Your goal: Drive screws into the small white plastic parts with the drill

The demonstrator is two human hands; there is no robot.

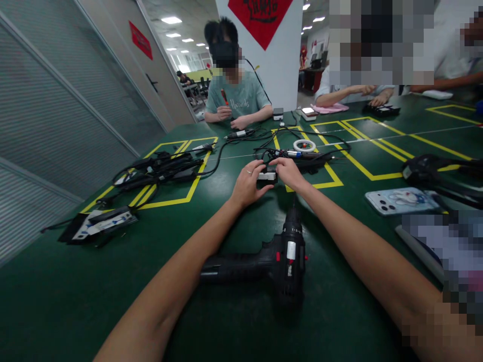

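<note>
Right in the middle, a small black-and-white block-shaped device (267,176) sits on the dark green table mat (226,322), clasped between the left hand (247,186) at its left end and the right hand (289,173) at its right. Nearer the person, between the two forearms, a black plastic cordless drill (279,259) lies on its side. Just behind the hands rests a white ring of tape (304,146), with a slim pen-shaped tool (302,155) just in front of it. Off to the left sprawls a tangle of black cables (158,168); nearer and further left lies a flat black-and-white packet (100,223). To the right lies a pale-cased smartphone (402,200), with a bulky black handled tool (433,168) behind it. A co-worker (237,95) sits at the far edge.
</note>
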